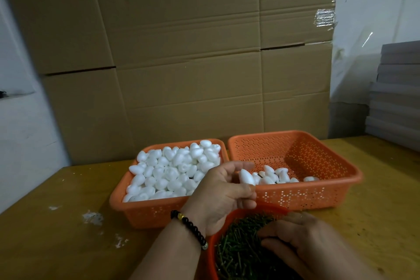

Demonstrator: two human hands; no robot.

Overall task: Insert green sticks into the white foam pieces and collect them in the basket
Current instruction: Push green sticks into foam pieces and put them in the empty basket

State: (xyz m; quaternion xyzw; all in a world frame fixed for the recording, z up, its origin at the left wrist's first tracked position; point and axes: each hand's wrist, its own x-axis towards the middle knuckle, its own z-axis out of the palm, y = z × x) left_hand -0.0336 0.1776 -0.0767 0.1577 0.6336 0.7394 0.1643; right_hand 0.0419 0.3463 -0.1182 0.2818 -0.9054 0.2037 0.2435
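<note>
Green sticks (241, 248) fill the near bowl (210, 254) under right-hand fingers (281, 246) curled, grip unclear; left-hand fingers (244, 191) pinch a foam piece (246, 177).

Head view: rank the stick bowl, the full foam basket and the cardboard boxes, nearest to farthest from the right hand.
1. Stick bowl: under the right hand, whose fingers are in the sticks.
2. Full foam basket: left, beyond the left hand.
3. Cardboard boxes: behind both baskets.

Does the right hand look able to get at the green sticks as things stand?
Probably yes. The right hand is already down in the open-topped red bowl, fingers curled among the green sticks. Nothing covers them; the left hand, holding a foam piece, sits clear.
</note>
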